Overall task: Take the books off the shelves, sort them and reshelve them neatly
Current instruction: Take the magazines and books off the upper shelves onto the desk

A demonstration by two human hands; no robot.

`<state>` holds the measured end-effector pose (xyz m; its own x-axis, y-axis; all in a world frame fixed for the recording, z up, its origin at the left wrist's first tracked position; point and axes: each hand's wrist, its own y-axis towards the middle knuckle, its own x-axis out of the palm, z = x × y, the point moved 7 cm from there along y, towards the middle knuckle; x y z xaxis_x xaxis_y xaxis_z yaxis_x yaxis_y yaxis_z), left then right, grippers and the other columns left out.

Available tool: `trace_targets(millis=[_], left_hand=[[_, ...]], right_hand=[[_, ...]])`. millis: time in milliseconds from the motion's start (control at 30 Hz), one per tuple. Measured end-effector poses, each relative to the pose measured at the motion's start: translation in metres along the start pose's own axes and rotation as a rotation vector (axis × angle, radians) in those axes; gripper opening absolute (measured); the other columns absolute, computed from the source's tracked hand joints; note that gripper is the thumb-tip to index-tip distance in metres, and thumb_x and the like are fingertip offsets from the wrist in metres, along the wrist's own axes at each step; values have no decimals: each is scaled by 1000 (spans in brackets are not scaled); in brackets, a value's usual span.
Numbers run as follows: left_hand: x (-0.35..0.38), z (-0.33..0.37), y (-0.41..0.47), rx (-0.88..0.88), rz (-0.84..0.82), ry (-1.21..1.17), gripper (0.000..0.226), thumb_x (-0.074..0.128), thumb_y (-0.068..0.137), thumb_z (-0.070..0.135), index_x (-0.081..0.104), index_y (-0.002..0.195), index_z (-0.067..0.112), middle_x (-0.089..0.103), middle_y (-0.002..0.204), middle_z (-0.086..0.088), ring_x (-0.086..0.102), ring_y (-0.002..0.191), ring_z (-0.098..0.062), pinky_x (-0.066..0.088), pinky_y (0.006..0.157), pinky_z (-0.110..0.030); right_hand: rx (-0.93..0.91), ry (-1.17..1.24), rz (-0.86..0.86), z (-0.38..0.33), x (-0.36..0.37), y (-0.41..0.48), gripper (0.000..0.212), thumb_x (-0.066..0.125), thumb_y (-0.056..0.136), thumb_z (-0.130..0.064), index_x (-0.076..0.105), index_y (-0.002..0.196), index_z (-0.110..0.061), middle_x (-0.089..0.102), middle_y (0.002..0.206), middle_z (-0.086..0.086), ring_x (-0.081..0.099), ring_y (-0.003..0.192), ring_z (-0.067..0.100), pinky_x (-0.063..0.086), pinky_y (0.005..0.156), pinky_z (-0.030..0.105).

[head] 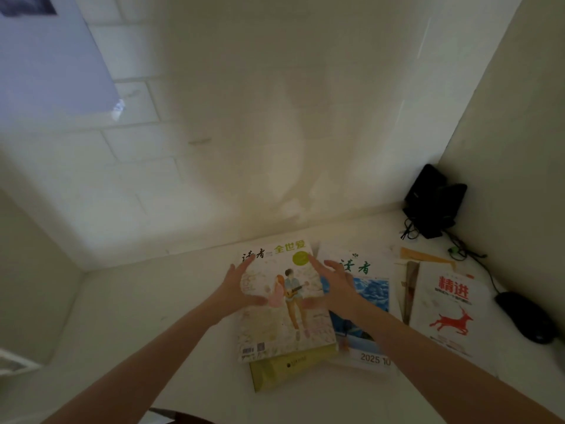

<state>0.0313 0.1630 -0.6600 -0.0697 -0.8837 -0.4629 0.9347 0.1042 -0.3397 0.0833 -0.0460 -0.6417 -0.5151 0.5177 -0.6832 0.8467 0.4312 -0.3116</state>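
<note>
An illustrated magazine [287, 319] showing a couple with a guitar lies flat on a yellow-green book [290, 370] on the white surface [153, 316]. My left hand [237, 289] rests along its left edge, fingers straight and thumb on the cover. My right hand [339, 289] lies at its right edge with fingers spread and thumb touching the cover. Under my right forearm is a second magazine [371, 293] with a blue sea picture. Further right lies a white book [449, 316] with a red deer, on top of other partly hidden books [425, 255].
A black mouse [526, 316] sits at the far right. A black box-shaped device [434, 200] with cables [458, 243] stands in the back right corner. White walls close in the surface at the back, left and right.
</note>
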Motion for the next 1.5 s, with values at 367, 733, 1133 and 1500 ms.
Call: trace_targets(millis=[367,733,1133,1500], left_hand=[[-43,110,-32,235,83,-91,95,79,72,24,22,147,36,20,153,11,23,139,-16,30,104,-28],[-72,259,-81,453,72,-125,94,80,71,31,23,143,47,17,154,16,19,142,-15,28,111,-39],[-81,434,-159,754,28,-82,93,78,64,42,27,141,49,28,152,6,35,135,-10,36,107,-34],[-82,554,-218,925,-6,-110,100,76,67,46,11,143,54,47,138,-3,51,122,-10,50,94,-33]], right_hand=[[-165,164,73,-74,-62,-24,97,78,75,-41,13,148,-47,11,153,-6,11,138,23,21,112,42],[-268,318,230,-134,-176,-71,101,79,65,-51,14,143,-55,18,150,-11,16,140,21,21,115,47],[-496,374,480,-200,-335,-192,103,77,60,-49,16,144,-56,23,151,-14,29,135,12,27,112,36],[-647,526,637,-222,-445,-263,104,84,62,-48,17,142,-58,27,153,-7,37,134,18,43,100,46]])
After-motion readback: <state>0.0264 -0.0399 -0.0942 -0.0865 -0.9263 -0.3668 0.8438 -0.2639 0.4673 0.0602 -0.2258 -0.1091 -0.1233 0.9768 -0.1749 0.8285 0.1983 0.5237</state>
